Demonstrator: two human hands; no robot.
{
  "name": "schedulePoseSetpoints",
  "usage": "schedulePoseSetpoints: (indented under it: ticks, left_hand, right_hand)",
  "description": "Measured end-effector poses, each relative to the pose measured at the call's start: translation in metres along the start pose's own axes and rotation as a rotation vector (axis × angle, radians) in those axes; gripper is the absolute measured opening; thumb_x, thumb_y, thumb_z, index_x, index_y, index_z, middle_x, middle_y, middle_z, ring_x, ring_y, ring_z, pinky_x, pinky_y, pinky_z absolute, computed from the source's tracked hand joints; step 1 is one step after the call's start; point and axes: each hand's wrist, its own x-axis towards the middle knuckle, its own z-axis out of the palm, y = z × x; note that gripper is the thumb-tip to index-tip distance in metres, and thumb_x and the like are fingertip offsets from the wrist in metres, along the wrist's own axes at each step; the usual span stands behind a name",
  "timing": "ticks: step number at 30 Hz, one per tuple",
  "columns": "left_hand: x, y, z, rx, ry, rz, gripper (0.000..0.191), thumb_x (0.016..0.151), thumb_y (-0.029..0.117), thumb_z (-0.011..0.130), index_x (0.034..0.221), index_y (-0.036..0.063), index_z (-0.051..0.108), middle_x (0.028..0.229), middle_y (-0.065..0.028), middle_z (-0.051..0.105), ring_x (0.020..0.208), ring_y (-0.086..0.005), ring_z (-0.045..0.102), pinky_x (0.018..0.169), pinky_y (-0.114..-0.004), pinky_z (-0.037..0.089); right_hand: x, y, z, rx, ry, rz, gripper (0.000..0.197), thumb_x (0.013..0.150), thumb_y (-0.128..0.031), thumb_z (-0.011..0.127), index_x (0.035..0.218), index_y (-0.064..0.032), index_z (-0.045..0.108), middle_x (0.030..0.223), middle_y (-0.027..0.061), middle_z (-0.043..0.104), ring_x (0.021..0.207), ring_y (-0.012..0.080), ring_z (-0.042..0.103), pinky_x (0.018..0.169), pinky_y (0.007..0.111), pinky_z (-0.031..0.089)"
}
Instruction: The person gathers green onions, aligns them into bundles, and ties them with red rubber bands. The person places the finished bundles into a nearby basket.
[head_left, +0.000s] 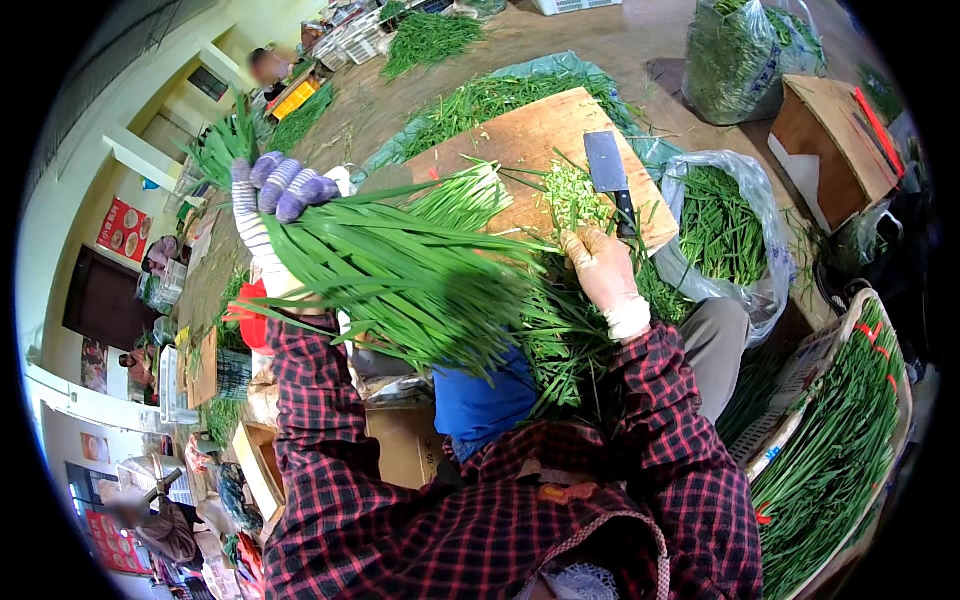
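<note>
My left hand (283, 186), in a striped knit glove with purple fingertips, grips a large bunch of garlic chives (405, 262). Its long green leaves spread across my lap. In a thin pale glove, my right hand (604, 274) pinches the end of a few strands at the near edge of a wooden cutting board (551, 124). Just beyond those fingers lies a heap of chopped pale chive ends (571, 196). A cleaver (606, 161) with a black handle rests flat beside the heap. Another chive bundle (472, 196), white stems towards the heap, is on the board.
Loose chives (480, 112) lie on a green plastic sheet behind the board. An open plastic bag (724, 225) of greens stands right, near a wooden box (832, 142). A basket (806, 375) of tied chives is at lower right. Other people sit along the left.
</note>
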Motion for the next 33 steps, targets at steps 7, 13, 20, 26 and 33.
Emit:
schedulePoseSetpoints:
  ticks: [7, 13, 20, 26, 33]
  left_hand:
    - [-0.001, -0.008, 0.004, -0.011, -0.024, 0.03, 0.026, 0.096, 0.03, 0.047, 0.073, 0.0165, 0.046, 0.054, 0.008, 0.041, 0.047, -0.0054, 0.041, 0.063, -0.025, 0.038]
    - [-0.007, 0.007, 0.013, -0.044, -0.114, -0.013, 0.029, 0.095, 0.03, 0.049, 0.07, 0.0154, 0.046, 0.053, 0.0061, 0.043, 0.045, -0.0083, 0.041, 0.057, -0.026, 0.04]
    - [-0.004, -0.006, 0.031, -0.015, -0.274, -0.134, 0.027, 0.095, 0.034, 0.048, 0.076, 0.0154, 0.047, 0.053, 0.0063, 0.044, 0.045, -0.0091, 0.043, 0.06, -0.026, 0.04]
    - [-0.02, 0.017, 0.048, 0.09, -0.34, -0.151, 0.025, 0.094, 0.033, 0.05, 0.077, 0.0158, 0.048, 0.056, 0.0069, 0.048, 0.047, -0.0092, 0.046, 0.064, -0.027, 0.041]
    - [-0.022, 0.015, 0.037, -0.032, -0.295, -0.081, 0.024, 0.094, 0.033, 0.05, 0.077, 0.0158, 0.048, 0.057, 0.007, 0.049, 0.048, -0.0091, 0.047, 0.064, -0.027, 0.041]
  right_hand:
    - [-0.023, 0.076, -0.003, -0.317, 0.0, 0.32, 0.036, 0.088, -0.038, 0.051, 0.101, -0.0068, 0.064, 0.096, 0.0203, 0.064, 0.093, 0.0364, 0.06, 0.081, 0.044, 0.046]
    - [-0.038, 0.06, -0.012, 0.37, -0.119, 0.142, 0.068, 0.08, -0.034, 0.067, 0.135, -0.0046, 0.04, 0.125, 0.0234, 0.052, 0.12, 0.0341, 0.048, 0.102, 0.038, 0.037]
    - [-0.02, -0.079, -0.014, -0.11, -0.069, -0.652, 0.047, 0.075, -0.018, 0.069, 0.117, -0.0056, 0.055, 0.088, 0.018, 0.061, 0.086, 0.0344, 0.058, 0.076, 0.04, 0.045]
    - [-0.044, -0.043, -0.008, -0.066, 0.004, -0.558, 0.011, 0.079, -0.017, 0.06, 0.075, -0.0065, 0.058, 0.064, 0.0129, 0.056, 0.07, 0.0332, 0.056, 0.065, 0.043, 0.044]
    - [-0.051, 0.115, -0.012, -0.538, -0.126, 0.079, 0.027, 0.089, -0.036, 0.052, 0.089, -0.0108, 0.063, 0.079, 0.017, 0.064, 0.075, 0.037, 0.061, 0.068, 0.047, 0.048]
